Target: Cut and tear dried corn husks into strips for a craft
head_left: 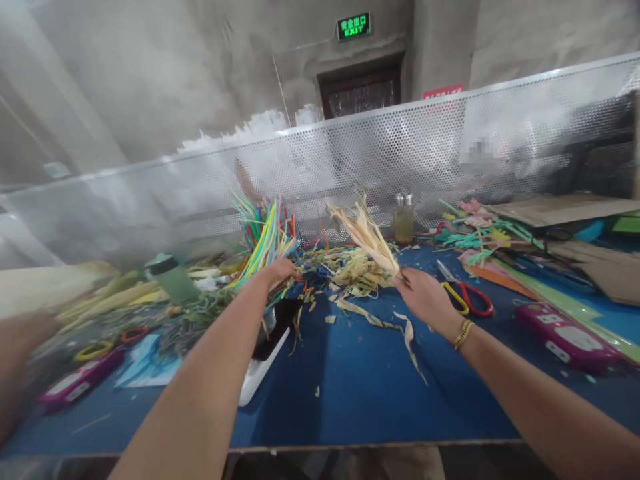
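My right hand (pixel 425 293) is closed on a bundle of dried straw-coloured husk strips (pixel 367 237) that stands up and leans left above the blue table (pixel 360 387). My left hand (pixel 280 270) reaches forward, its fingers curled at the base of a bunch of coloured strips (pixel 263 233) in yellow, green and blue. Whether it grips them is unclear. A loose heap of husk scraps (pixel 353 273) lies between the two hands. A long husk strip (pixel 395 327) trails on the table below my right hand.
Red-and-yellow scissors (pixel 467 300) lie right of my right hand. A black phone on a white block (pixel 273 333) sits under my left forearm. A green bottle (pixel 173 277), a jar (pixel 403 220), pink cases (pixel 565 337) (pixel 80 380) and a perforated metal screen (pixel 450 147) behind.
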`<move>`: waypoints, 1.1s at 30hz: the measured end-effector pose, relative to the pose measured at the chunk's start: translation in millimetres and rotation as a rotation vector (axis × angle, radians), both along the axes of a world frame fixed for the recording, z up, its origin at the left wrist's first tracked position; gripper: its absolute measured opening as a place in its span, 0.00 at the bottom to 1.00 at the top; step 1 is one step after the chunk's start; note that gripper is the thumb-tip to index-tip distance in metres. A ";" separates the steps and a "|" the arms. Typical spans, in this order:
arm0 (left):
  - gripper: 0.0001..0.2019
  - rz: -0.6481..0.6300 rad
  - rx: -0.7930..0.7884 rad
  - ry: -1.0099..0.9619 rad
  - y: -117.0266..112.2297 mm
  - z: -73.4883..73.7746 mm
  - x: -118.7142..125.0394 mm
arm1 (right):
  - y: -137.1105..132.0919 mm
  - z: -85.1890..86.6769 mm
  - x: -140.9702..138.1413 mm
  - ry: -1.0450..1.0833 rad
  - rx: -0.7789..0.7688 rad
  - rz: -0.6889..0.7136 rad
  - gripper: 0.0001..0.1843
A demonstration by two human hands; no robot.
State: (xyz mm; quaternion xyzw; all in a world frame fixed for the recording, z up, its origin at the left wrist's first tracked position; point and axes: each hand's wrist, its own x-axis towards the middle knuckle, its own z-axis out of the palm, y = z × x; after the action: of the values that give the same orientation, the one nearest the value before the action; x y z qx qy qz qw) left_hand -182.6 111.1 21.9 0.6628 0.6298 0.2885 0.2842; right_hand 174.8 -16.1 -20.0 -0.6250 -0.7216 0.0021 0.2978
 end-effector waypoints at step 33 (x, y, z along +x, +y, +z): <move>0.21 -0.245 -0.244 -1.038 -125.4 -31.9 153.8 | 11.2 -17.9 -11.6 1.135 -0.381 0.446 0.17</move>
State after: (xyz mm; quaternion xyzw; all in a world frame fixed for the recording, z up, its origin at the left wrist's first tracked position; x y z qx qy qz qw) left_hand -28.8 -14.3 -10.0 0.4640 0.3538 0.4673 0.6642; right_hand 163.3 -4.9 -37.9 -0.4032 -0.5513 0.5232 0.5096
